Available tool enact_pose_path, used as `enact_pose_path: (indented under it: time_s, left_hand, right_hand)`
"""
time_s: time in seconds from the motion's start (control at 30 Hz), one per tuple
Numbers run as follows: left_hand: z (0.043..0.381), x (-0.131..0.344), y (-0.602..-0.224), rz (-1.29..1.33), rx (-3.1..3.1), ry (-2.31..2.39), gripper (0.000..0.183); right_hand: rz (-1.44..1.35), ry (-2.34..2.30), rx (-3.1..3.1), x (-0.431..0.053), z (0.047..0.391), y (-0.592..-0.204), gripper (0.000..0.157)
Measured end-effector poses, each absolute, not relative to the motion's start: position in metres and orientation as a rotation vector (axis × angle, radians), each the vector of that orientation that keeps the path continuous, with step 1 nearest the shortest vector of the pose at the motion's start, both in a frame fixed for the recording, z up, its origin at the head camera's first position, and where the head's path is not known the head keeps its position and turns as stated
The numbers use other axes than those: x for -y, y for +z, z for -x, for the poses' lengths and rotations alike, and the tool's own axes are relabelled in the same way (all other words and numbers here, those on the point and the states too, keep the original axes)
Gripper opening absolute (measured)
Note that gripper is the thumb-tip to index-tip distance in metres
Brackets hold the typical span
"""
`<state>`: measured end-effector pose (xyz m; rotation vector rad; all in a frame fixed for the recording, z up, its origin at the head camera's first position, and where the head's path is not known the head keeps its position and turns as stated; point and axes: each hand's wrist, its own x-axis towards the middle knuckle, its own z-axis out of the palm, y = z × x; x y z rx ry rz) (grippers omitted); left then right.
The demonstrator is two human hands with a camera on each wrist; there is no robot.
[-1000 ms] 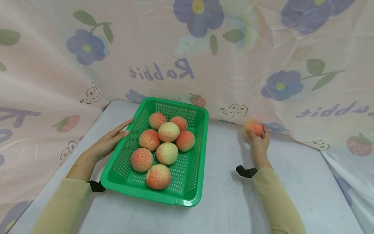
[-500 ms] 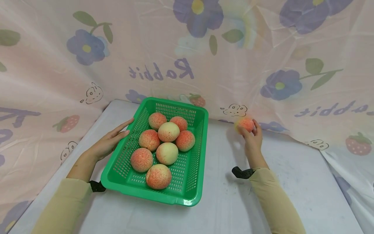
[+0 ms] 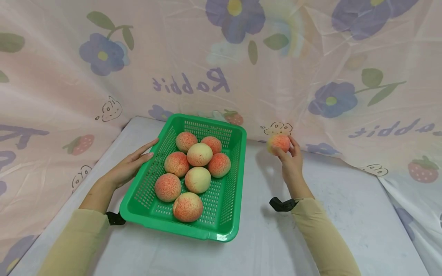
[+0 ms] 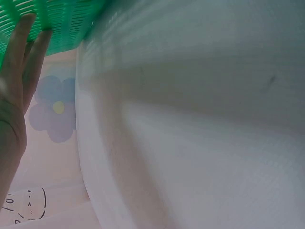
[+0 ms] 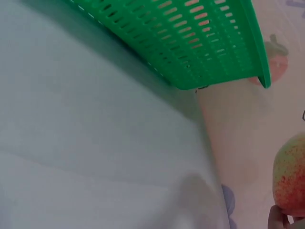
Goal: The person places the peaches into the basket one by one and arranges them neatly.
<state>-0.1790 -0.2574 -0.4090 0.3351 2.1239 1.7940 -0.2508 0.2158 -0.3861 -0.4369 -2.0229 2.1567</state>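
Observation:
A red and yellow peach (image 3: 280, 142) is held in the fingers of my right hand (image 3: 292, 163), above the table at the back right. In the right wrist view the same peach (image 5: 290, 176) shows at the right edge, with fingertips under it. My left hand (image 3: 128, 168) rests against the left side of a green plastic basket (image 3: 240, 184), fingers extended along its rim. In the left wrist view those straight fingers (image 4: 34, 62) touch the slotted basket wall (image 4: 66, 24). Several peaches (image 3: 198, 180) lie inside the basket, one resting on top of others.
A white table (image 3: 262, 245) carries the basket. Behind and to the left hangs a pink cloth (image 3: 276, 84) printed with flowers, strawberries and lettering; its lower edge meets the table's back. Black wrist mounts (image 3: 283, 204) stick out from the sleeves.
My right hand has moved left toward the basket and slightly up, carrying the peach with it. The left hand, the basket and the peaches inside have stayed where they were.

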Motion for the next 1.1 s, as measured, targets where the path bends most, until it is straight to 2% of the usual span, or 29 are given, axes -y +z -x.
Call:
enact_pose_path:
  time_s: [0.6, 1.1]
  left_hand:
    - [0.179, 0.257, -0.408, -0.340, -2.128, 1.790, 0.055]
    - [0.179, 0.258, -0.409, -0.343, -2.122, 1.792, 0.055]
  right_hand:
    - [0.163, 2.166, 2.248, -0.199, 0.237, -0.376, 0.073]
    - [-0.218, 2.175, 2.395, -0.195, 0.228, -0.371, 0.076]
